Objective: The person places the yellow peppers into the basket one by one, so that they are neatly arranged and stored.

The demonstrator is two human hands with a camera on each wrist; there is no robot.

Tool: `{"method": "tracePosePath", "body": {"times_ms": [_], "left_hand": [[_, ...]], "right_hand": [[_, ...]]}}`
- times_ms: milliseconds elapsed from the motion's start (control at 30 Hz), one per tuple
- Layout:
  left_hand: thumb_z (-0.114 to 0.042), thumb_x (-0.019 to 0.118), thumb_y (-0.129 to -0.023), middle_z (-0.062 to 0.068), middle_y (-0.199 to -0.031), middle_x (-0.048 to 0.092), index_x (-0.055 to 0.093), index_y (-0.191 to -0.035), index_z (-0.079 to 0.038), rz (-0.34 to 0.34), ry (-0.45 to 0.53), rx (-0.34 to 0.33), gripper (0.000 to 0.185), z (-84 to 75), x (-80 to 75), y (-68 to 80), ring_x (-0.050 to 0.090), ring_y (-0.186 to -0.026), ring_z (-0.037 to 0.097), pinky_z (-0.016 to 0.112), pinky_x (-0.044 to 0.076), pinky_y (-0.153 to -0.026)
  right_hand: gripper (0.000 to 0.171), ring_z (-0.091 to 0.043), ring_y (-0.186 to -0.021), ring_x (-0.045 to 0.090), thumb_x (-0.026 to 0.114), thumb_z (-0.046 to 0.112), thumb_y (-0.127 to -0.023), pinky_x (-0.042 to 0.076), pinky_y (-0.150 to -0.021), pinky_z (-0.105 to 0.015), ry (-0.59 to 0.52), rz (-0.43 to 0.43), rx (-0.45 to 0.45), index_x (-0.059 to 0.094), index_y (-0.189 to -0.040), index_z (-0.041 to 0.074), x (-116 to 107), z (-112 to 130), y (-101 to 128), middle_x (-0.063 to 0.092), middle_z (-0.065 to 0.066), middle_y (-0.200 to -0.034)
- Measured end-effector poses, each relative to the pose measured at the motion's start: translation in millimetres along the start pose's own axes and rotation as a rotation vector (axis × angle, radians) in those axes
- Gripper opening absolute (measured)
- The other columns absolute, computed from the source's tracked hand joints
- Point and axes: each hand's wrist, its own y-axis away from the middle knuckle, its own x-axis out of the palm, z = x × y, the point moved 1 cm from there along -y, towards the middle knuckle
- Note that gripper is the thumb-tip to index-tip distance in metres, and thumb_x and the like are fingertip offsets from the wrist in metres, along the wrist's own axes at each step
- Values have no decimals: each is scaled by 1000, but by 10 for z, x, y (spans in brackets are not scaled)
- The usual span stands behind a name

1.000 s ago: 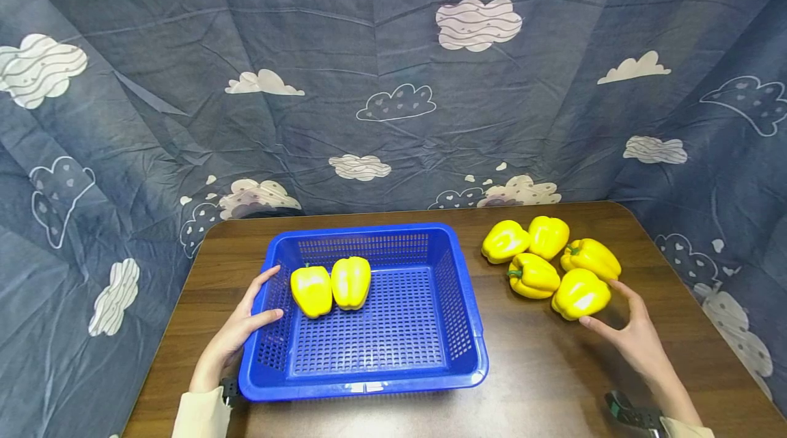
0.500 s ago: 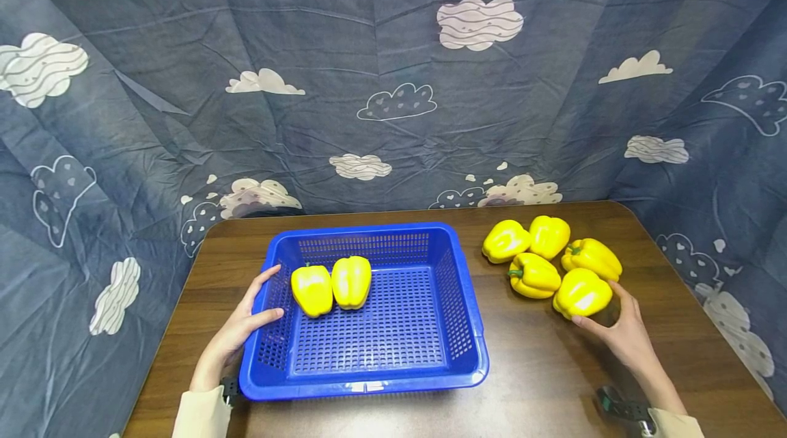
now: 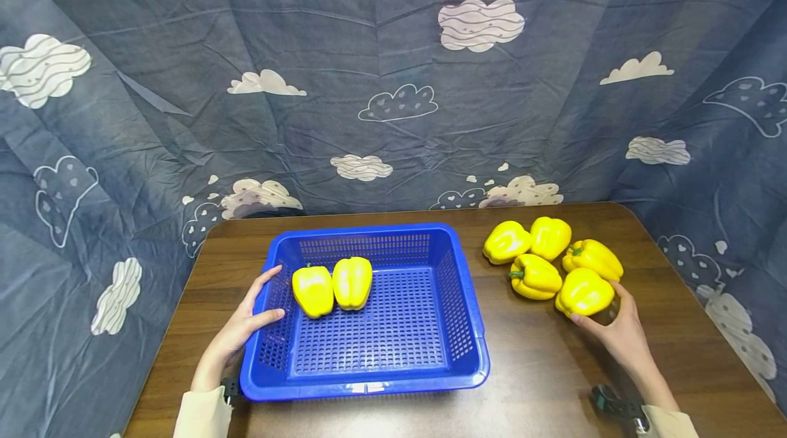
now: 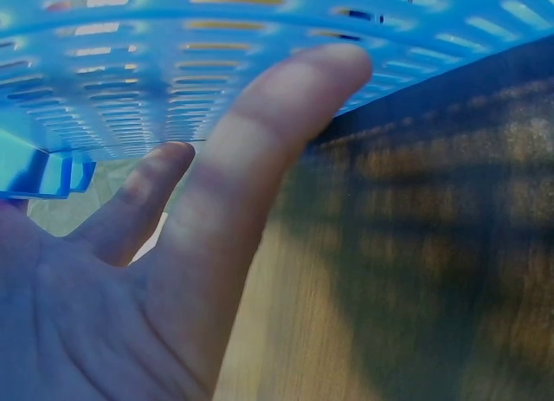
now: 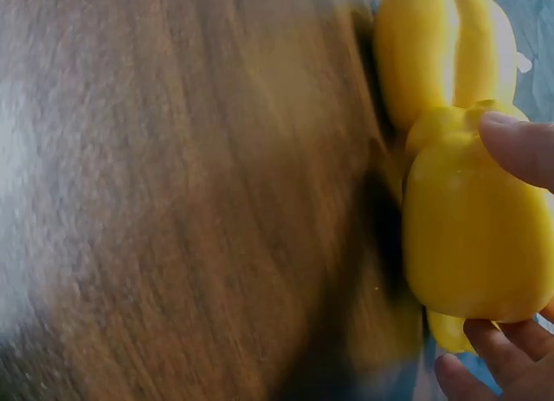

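Across the left rim of a blue plastic basket (image 3: 369,387), my left hand (image 3: 236,330) holds on with thumb and index finger over the edge. The left wrist view shows that hand (image 4: 164,236) against the slotted basket wall (image 4: 130,37). Two yellow bell peppers (image 3: 313,292) lie inside the basket toward its left. My right hand (image 3: 621,332) grips the nearest yellow bell pepper (image 3: 584,292) of a group on the table. In the right wrist view the thumb presses one end of this pepper (image 5: 476,232) and several fingers touch the other.
Several more yellow bell peppers sit close together behind the gripped one, including one with a green stem (image 3: 535,277) and another (image 3: 593,259) at the right. The wooden table (image 3: 522,370) ends at a dark cloud-patterned curtain (image 3: 393,151).
My right hand has moved slightly left and drawn its thumb and fingers in around the nearest pepper, which has barely shifted. My left hand and the basket have stayed put.
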Motion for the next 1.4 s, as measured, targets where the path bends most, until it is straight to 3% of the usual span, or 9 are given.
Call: {"method": "tracePosePath", "body": {"times_ms": [133,200,300,367,800,1033,1133,1233,1400], "left_hand": [[-5,55,-91,23,-152,13,15,-152,-25,-5,1,-5,75,7,4,-1,39,-122,51,54,51,-82],[-5,55,-92,24,-152,12,15,-152,-25,0,-2,3,75,10,0,-3,38,-122,51,54,51,-82],[-5,55,-92,26,-152,11,14,-152,-24,12,-5,20,75,9,-2,-3,37,-123,51,54,51,-83],[-5,55,-92,26,-152,9,14,-152,-23,17,-13,27,74,6,-3,-1,36,-123,51,53,51,-84],[-4,54,-92,27,-151,12,15,-152,-22,7,-13,41,74,19,2,9,34,-125,50,53,50,-86],[-5,54,-93,27,-150,11,15,-152,-26,23,-3,41,74,17,-2,4,39,-122,49,54,51,-83],[-4,54,-92,29,-149,12,16,-152,-27,28,7,44,74,13,-3,5,42,-119,48,54,51,-82],[-3,54,-92,28,-149,14,17,-151,-25,23,19,37,74,12,-2,2,44,-117,47,55,51,-82],[-2,54,-92,27,-150,14,16,-152,-24,15,24,23,74,7,-1,-3,43,-118,49,56,50,-82]], "right_hand": [[101,-53,-127,25,75,17,-83,24,-107,-55,-41,-8,-10,0,-148,-7,-15,25,35,13,-40,-143],[101,-53,-128,25,74,16,-83,24,-112,-34,-60,-7,-15,0,-148,-6,-31,48,53,12,-39,-144],[99,-56,-127,25,73,15,-84,27,-97,-6,-84,-4,-21,0,-148,-5,-65,98,75,11,-39,-145],[99,-57,-126,27,73,13,-84,28,-82,3,-101,-5,-23,-1,-148,-4,-86,146,85,11,-38,-145],[96,-50,-128,29,72,9,-84,28,-82,2,-124,30,-124,3,-150,2,-145,599,115,15,-34,-146],[93,-6,-126,34,73,1,-80,32,-89,-2,-175,49,-259,13,-151,7,-75,840,108,19,-26,-148],[93,4,-121,32,75,-1,-78,30,-92,-1,-174,52,-322,17,-150,6,-30,949,113,20,-23,-149],[94,-4,-126,32,76,0,-76,29,-92,-1,-149,66,-353,18,-150,6,13,1074,115,22,-23,-148],[95,-37,-128,30,77,-2,-75,29,-91,0,-157,119,-374,19,-150,7,89,1286,101,23,-24,-147]]}}
